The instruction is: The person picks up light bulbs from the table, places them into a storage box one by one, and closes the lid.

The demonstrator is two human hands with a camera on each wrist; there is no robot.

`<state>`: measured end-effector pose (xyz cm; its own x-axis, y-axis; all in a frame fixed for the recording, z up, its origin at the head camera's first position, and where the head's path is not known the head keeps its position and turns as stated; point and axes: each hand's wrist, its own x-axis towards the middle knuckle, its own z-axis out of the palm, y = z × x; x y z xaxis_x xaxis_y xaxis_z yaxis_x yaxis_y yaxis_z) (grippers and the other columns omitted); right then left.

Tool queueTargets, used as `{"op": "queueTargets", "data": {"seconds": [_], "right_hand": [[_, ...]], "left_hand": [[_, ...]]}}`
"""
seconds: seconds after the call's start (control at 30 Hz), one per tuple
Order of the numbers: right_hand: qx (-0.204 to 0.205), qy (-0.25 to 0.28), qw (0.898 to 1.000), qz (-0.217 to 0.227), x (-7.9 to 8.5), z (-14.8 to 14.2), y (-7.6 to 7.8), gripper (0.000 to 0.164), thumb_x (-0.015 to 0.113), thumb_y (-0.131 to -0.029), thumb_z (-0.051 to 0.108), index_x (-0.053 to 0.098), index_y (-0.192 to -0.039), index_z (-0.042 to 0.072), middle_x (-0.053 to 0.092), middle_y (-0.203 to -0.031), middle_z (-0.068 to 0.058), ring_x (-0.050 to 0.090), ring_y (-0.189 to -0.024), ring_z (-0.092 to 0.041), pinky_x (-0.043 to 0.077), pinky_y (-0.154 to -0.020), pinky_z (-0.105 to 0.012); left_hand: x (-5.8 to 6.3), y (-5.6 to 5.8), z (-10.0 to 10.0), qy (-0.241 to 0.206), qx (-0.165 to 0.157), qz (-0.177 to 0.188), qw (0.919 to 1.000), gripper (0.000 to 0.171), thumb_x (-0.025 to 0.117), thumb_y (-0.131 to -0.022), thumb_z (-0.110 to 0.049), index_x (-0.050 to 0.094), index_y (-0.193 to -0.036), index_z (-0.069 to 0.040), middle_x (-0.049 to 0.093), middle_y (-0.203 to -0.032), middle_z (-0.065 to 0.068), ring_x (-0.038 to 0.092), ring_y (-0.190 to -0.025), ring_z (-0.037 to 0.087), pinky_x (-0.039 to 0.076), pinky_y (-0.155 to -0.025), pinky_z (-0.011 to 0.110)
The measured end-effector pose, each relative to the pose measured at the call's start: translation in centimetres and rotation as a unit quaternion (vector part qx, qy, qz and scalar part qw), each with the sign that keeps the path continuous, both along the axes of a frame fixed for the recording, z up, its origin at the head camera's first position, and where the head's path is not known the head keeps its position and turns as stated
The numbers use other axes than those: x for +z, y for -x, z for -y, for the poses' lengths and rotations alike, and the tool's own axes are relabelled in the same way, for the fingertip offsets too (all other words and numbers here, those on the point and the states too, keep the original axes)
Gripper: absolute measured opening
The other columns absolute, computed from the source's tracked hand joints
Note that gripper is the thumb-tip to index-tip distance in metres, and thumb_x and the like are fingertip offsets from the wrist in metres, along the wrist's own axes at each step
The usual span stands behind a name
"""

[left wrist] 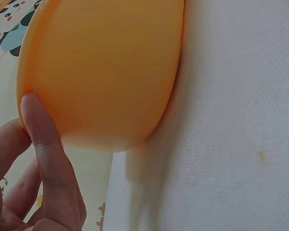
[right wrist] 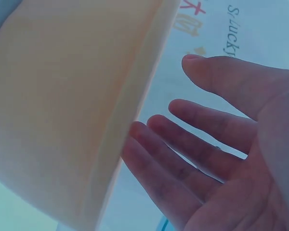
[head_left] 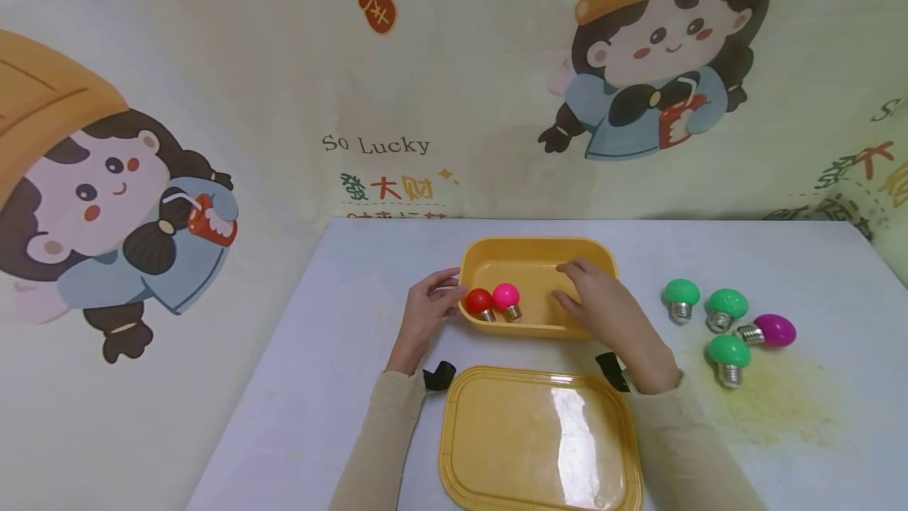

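A yellow plastic box (head_left: 537, 273) stands on the table, holding a red bulb (head_left: 479, 301) and a pink bulb (head_left: 506, 296) in its left front corner, both with silvery screw bases. At the box's left end, my left hand (head_left: 426, 307) pinches the rim between thumb and finger; the left wrist view shows this grip on the box wall (left wrist: 111, 72) up close. My right hand (head_left: 604, 310) reaches over the right side of the box. Its fingers (right wrist: 192, 149) are spread and hold nothing.
Three green bulbs (head_left: 728, 351) and a purple bulb (head_left: 775, 330) lie on the table to the right. In front of the box lies a flat yellow lid (head_left: 525, 440). Black straps (head_left: 440, 375) show at the wrists. A cartoon-printed cloth (head_left: 489, 101) hangs behind the table.
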<state>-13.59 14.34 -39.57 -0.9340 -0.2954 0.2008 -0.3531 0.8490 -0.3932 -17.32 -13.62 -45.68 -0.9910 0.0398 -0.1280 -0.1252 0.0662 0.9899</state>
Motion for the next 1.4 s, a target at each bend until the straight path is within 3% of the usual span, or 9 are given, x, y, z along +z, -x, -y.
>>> {"op": "queueTargets", "data": {"seconds": [0.37,0.7,0.97,1.1,1.4], "right_hand": [[-0.007,0.002,1.0,-0.007,0.0,-1.8,-0.2,0.04,0.071,-0.091,0.015,0.06,-0.121,-0.009,0.062,-0.118,-0.026,0.062,-0.104,-0.042,0.052,-0.093,-0.055],[-0.009,0.008,0.999,-0.042,-0.1,-3.6,-0.2,0.04,0.073,-0.089,0.013,0.06,-0.12,-0.009,0.061,-0.115,-0.028,0.062,-0.103,-0.044,0.053,-0.089,-0.056],[-0.017,0.015,0.999,-0.022,-0.2,-5.0,-0.2,0.041,0.071,-0.09,0.013,0.059,-0.121,-0.012,0.059,-0.116,-0.031,0.058,-0.107,-0.047,0.049,-0.094,-0.059],[-0.018,0.022,0.999,-0.033,-0.5,-5.9,-0.2,0.04,0.072,-0.089,0.011,0.06,-0.119,-0.012,0.059,-0.115,-0.031,0.058,-0.106,-0.048,0.049,-0.093,-0.06],[-0.046,0.01,0.999,-0.021,-0.9,-7.8,-0.4,0.043,0.073,-0.089,0.013,0.059,-0.121,-0.012,0.057,-0.119,-0.033,0.054,-0.112,-0.049,0.047,-0.095,-0.063]], "left_hand": [[-0.1,0.1,0.0,0.004,0.003,0.003,1.0,0.038,0.073,-0.091,-0.013,0.065,-0.128,-0.01,0.064,-0.115,0.013,0.067,-0.089,0.018,0.06,-0.069,0.026],[0.0,0.0,0.0,-0.003,0.001,-0.005,1.0,0.039,0.073,-0.091,-0.012,0.065,-0.129,-0.008,0.063,-0.114,0.013,0.067,-0.087,0.018,0.06,-0.069,0.026],[-0.1,0.0,0.0,-0.01,0.003,-0.005,0.9999,0.038,0.072,-0.091,-0.011,0.065,-0.128,-0.007,0.064,-0.113,0.012,0.066,-0.086,0.017,0.059,-0.067,0.024],[-0.1,0.0,-0.1,-0.009,0.004,-0.005,0.9999,0.038,0.073,-0.09,-0.011,0.066,-0.128,-0.008,0.064,-0.113,0.013,0.066,-0.086,0.017,0.059,-0.067,0.025],[-0.2,0.0,0.0,-0.005,0.003,-0.003,1.0,0.038,0.072,-0.091,-0.011,0.065,-0.129,-0.008,0.064,-0.114,0.013,0.066,-0.087,0.016,0.059,-0.068,0.025]]}}
